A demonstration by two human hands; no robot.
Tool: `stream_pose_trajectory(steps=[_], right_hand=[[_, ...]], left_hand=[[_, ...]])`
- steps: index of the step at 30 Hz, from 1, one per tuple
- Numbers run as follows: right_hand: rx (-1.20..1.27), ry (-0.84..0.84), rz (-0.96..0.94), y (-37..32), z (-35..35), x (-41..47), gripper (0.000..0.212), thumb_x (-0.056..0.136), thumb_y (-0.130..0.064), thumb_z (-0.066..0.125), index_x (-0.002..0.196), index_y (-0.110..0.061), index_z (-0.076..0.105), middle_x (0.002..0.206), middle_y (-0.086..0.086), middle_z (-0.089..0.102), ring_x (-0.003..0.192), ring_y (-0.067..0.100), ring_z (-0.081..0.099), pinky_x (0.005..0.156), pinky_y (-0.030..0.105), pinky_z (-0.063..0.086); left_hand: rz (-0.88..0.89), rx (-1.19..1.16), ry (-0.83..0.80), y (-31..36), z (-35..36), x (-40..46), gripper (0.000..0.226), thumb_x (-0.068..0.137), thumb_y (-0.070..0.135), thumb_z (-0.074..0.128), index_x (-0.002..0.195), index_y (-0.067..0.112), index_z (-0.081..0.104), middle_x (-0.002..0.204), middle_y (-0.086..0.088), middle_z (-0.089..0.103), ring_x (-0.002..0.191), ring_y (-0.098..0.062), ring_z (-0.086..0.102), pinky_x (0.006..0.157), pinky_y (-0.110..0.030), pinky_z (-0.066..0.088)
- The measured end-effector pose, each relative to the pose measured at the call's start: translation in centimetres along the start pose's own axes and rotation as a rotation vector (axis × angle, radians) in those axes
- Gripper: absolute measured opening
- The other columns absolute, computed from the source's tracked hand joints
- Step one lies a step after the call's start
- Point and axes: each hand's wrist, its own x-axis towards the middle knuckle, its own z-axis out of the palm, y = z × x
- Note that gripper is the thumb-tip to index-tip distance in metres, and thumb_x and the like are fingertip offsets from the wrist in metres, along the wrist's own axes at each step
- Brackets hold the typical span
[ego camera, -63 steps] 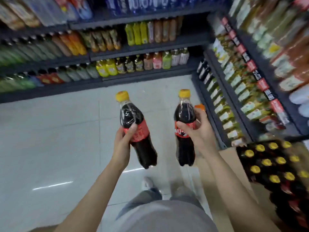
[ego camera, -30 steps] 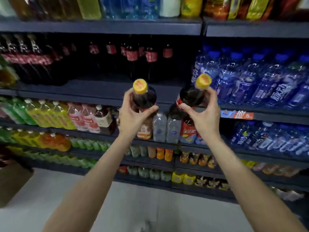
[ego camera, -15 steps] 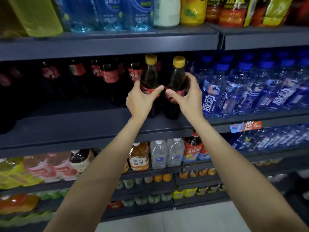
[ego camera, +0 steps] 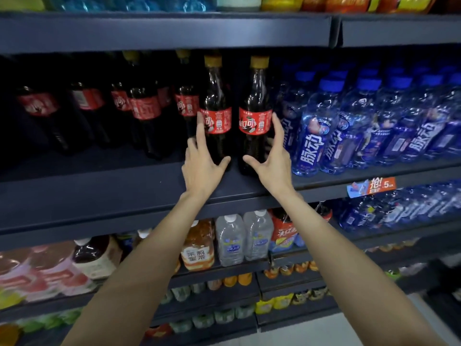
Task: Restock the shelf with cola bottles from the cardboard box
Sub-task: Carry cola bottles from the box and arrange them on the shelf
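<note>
Standing red-labelled cola bottles on the shelf, left hand and right hand seemingly loosened.

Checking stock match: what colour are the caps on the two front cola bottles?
Yellow caps, head view.

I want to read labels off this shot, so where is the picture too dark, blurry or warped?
Head view: the two front cola bottles between the hands are sharp, labels legible; the cola row at left sinks into deep shadow under the shelf above; lower-left bottles smear at the edge; shelf edges bow from the wide-angle lens; small glints on the blue bottles.
</note>
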Motion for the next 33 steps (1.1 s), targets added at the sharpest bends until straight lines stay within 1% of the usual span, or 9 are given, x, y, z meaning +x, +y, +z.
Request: stream_pose_trajectory(steps=[6,10,16,19,22,24,27,30,33], right_hand=[[-0.107,0.058,0.026,0.3,2.2,2.8,0.107,0.076,-0.015,0.077,0.149,-0.030,0.000,0.127,0.012,0.059,0.073,0.021,0.064,0.079,0.042,0.054],[-0.122,0.076,0.083,0.9,3.9,5.0,0.106,0.080,-0.011,0.071,0.149,-0.030,-0.006,0.119,0.020,0.059,0.094,0.033,0.064,0.079,0.047,0.053],[-0.138,0.082,0.079,1.0,5.0,6.0,0.097,0.084,-0.007,0.065,0.151,-0.025,-0.003,0.125,0.024,0.053,0.102,0.036,0.061,0.080,0.044,0.052],[-0.168,0.062,0.095,0.9,5.1,5.7,0.098,0.084,-0.004,0.064,0.151,-0.024,-0.005,0.125,0.023,0.051,0.103,0.036,0.059,0.080,0.044,0.052],[-0.165,-0.031,0.133,0.2,4.7,5.5,0.099,0.083,0.000,0.059,0.150,-0.022,-0.010,0.136,0.024,0.041,0.117,0.037,0.049,0.093,0.046,0.047],[-0.179,-0.094,0.156,-0.7,3.8,5.5,0.092,0.085,-0.001,0.058,0.151,-0.016,-0.005,0.146,0.024,0.029,0.127,0.038,0.040,0.101,0.044,0.040],[-0.249,-0.176,0.138,-2.3,1.2,4.7,0.074,0.089,-0.007,0.057,0.149,-0.010,0.015,0.152,0.019,0.022,0.137,0.034,0.028,0.110,0.039,0.029],[-0.285,-0.165,0.052,-3.8,-2.5,2.0,0.057,0.089,-0.008,0.054,0.143,-0.007,0.033,0.143,0.014,0.040,0.130,0.030,0.038,0.106,0.036,0.033],[-0.332,0.028,-0.105,-4.6,-6.7,-2.7,0.043,0.087,-0.012,0.051,0.130,-0.009,0.052,0.120,0.006,0.062,0.110,0.025,0.055,0.095,0.037,0.043]], left_hand=[[-0.097,0.018,0.028,1.8,2.9,2.6,0.102,0.082,0.028,0.073,0.151,0.031,-0.001,0.133,-0.018,0.044,0.118,-0.035,0.048,0.081,-0.049,0.049],[-0.130,0.027,0.073,2.0,5.1,4.1,0.094,0.084,0.022,0.069,0.152,0.029,0.004,0.131,-0.016,0.044,0.115,-0.032,0.047,0.075,-0.045,0.051],[-0.142,0.024,0.119,1.7,6.1,4.5,0.093,0.084,0.016,0.069,0.152,0.025,0.008,0.134,-0.015,0.046,0.115,-0.031,0.052,0.073,-0.045,0.056],[-0.146,0.018,0.024,1.7,5.4,4.1,0.099,0.083,0.013,0.067,0.152,0.026,-0.002,0.145,-0.016,0.039,0.109,-0.034,0.060,0.075,-0.048,0.056],[-0.192,-0.013,-0.121,2.0,4.3,3.7,0.099,0.084,0.015,0.063,0.151,0.026,-0.008,0.153,-0.017,0.028,0.116,-0.037,0.056,0.085,-0.047,0.052],[-0.229,-0.054,-0.229,2.3,3.1,3.4,0.094,0.086,0.020,0.063,0.152,0.025,-0.004,0.151,-0.020,0.029,0.122,-0.037,0.051,0.092,-0.047,0.049],[-0.245,-0.102,-0.329,3.0,0.6,2.5,0.076,0.088,0.022,0.060,0.151,0.021,0.017,0.145,-0.014,0.041,0.127,-0.028,0.046,0.099,-0.040,0.043],[-0.207,-0.188,-0.262,4.8,-2.1,0.4,0.056,0.089,0.020,0.059,0.141,0.021,0.040,0.131,-0.001,0.054,0.113,-0.014,0.055,0.097,-0.035,0.046],[-0.126,-0.339,-0.160,7.7,-4.2,-3.4,0.038,0.091,0.021,0.058,0.128,0.023,0.053,0.111,0.009,0.062,0.093,-0.006,0.059,0.090,-0.033,0.051]])
